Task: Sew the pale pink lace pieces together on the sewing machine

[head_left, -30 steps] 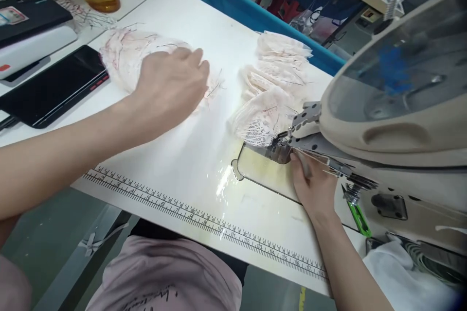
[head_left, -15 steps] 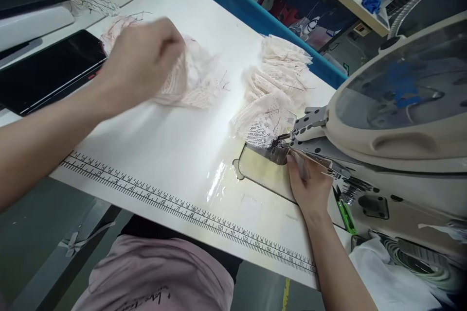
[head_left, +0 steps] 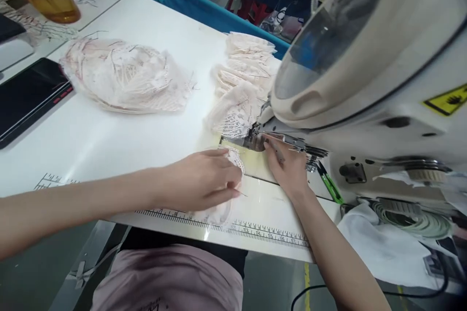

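Observation:
My left hand (head_left: 204,180) is closed on a pale pink lace piece (head_left: 219,215) low over the table's front edge; part of the lace shows beyond the fingers and below the palm. My right hand (head_left: 290,167) is beside the presser foot (head_left: 253,133) of a sewing machine (head_left: 335,68). Its thumb and forefinger come together there, with a small grey thing between them that I cannot make out. Behind the foot lies a gathered run of lace pieces (head_left: 242,73), the nearest one reaching the foot. A flat pile of lace pieces (head_left: 127,75) rests to the left.
Green thread snips (head_left: 330,184) lie by the machine's base. A black phone (head_left: 32,95) and a bottle of amber liquid (head_left: 53,5) are at the left. A printed ruler (head_left: 270,234) runs along the table's front edge. White cloth (head_left: 383,248) hangs at the right.
My left hand has moved from the pile toward the front and right, bringing a lace piece with it. My right hand stays by the presser foot. The head view has shifted.

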Demonstrator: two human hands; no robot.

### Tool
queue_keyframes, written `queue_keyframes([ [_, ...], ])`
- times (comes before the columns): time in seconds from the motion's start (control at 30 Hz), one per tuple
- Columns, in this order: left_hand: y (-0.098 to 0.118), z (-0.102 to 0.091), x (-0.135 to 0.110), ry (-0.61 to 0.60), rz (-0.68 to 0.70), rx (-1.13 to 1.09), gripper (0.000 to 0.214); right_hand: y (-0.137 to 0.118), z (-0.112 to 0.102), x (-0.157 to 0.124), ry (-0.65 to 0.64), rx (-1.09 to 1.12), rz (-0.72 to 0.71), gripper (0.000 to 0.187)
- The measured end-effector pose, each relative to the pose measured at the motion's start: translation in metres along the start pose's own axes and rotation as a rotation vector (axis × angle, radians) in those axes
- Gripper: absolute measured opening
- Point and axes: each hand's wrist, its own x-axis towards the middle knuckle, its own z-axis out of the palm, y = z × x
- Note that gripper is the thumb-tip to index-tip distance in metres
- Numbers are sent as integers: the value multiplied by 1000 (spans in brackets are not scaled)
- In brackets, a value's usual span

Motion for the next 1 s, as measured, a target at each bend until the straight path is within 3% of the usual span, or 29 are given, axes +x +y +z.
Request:
queue_keyframes([
  [0.17, 12, 22, -2, 124, -59, 328, 30, -12, -9, 1, -26, 108, -93, 39],
  [0.33, 10, 23, -3, 40, -19, 402, 38, -27, -17, 1, 61, 93, -405, 28],
  [0.43, 6, 24, 6, 0, -14, 408, 41, -29, -19, 2, 92, 62, -501, 22],
  [0.63, -1, 27, 20, -34, -34, 405, 49, -23, -19, 5, -2, 50, -396, 28],
  [0.83, -11, 29, 27, 0, -51, 346, 46, -27, -19, 2, 48, -20, -271, 32],
  [1.0, -22, 30, 34, 35, -46, 322, 47, -26, -17, 3, -4, 23, -178, 25],
])
